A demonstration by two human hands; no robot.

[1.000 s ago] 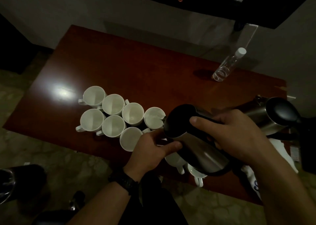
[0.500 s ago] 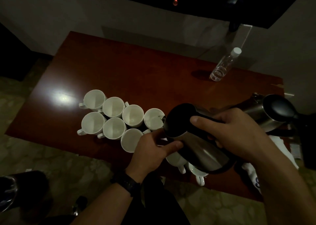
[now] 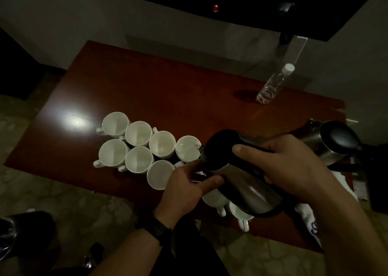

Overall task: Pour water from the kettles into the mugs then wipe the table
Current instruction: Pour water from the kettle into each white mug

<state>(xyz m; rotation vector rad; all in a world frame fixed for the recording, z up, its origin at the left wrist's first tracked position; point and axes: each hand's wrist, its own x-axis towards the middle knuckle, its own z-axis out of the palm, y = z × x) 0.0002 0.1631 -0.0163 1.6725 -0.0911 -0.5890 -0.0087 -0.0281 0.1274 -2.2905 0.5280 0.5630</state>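
Little has moved since half a second ago: kettle (image 3: 241, 181), both hands and the mugs sit in nearly the same spots, with only a slight shift of the view.

- Kettle: steel body, black lid, held in the air over the near edge of the table (image 3: 168, 87). It is tipped to the left, its spout at the rim of the nearest mug (image 3: 187, 149). Light is too dim to see any water falling.
- Right hand (image 3: 294, 166): fingers wrapped round the kettle's black handle, thumb stretched forward along the top toward the lid. Firm grip.
- Left hand (image 3: 189, 187): thumb lies against the kettle's steel side just below the lid. The fingers curl away out of sight under the spout; cannot tell whether they hold anything. Dark watch (image 3: 155, 229) on the wrist.
- Other mugs (image 3: 138, 133): white, packed in two rows touching each other, left of the spout. Two more mugs (image 3: 214, 198) are partly hidden beneath the kettle at the table's near edge.
- Second kettle (image 3: 333, 143): behind the right hand, at the right end of the table.
- White cloth (image 3: 308, 215): below the right forearm, at the table's near right corner.
- Clear bottle (image 3: 275, 82): white cap, upright at the far edge, well apart from the mugs.
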